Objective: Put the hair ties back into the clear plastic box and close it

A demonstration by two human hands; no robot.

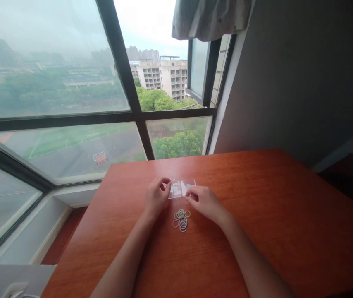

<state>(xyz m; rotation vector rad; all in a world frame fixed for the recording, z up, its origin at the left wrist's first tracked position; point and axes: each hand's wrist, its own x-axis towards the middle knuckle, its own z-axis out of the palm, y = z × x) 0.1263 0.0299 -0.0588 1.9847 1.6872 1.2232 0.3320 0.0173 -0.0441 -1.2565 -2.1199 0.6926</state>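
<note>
A small clear plastic box [175, 191] with its lid [189, 182] folded open lies on the table ahead of me. A ring or two shows inside its left half. My left hand [158, 193] has thumb and fingers curled around the box's left edge. On the other side, my right hand [203, 200] is closed, with its fingertips at the lid's near right part. What lies between those fingertips is partly hidden. Nearer to me, between my forearms, is a loose pile of several thin pale rings [182, 221], some overlapping.
The reddish-brown wooden table [275, 215] spreads wide to the right. Its far edge meets a framed window [176, 136], with one pane swung open. A grey wall [275, 82] rises at the right, and a curtain [210, 18] hangs above. A white object [17, 289] is at the lower left.
</note>
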